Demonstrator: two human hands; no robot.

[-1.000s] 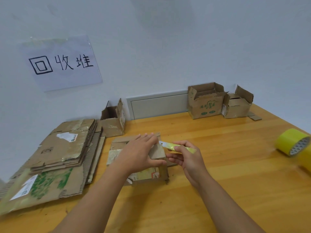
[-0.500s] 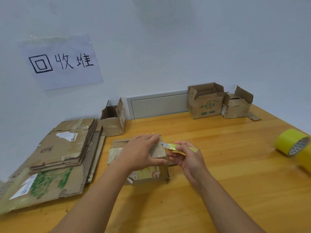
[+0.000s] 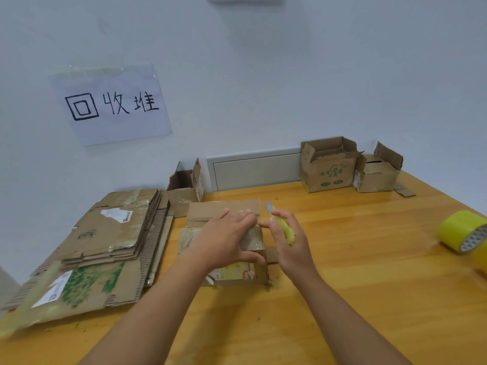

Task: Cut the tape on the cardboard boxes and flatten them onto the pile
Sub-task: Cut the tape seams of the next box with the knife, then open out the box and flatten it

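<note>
At the middle of the desk point(image 3: 342, 259) sits the box point(image 3: 226, 219) being worked on, its far flap folded open toward 12 o'clock and glossy tape across its top. The left hand point(image 3: 224, 241) lies on the lid with straight fingers and the thumb hooked over the near right edge, pressing it down. The right hand point(image 3: 290, 243), just beside the box at 3 o'clock, grips a yellow knife point(image 3: 283, 227) whose blade points up and away, clear of the cardboard. The pile point(image 3: 105, 246) of flattened boxes lies at 9 o'clock, near the box; three more open boxes wait along the wall between 11 and 2 o'clock. A tape roll point(image 3: 463, 230) rests at the desk's right edge. The box looks light, worn and soft at its creases, so it would likely slide or cave under the blade unless pinned flat; holding it by the lid well away from the seam seems safest, and once slit, its corners should fold with little force.
</note>
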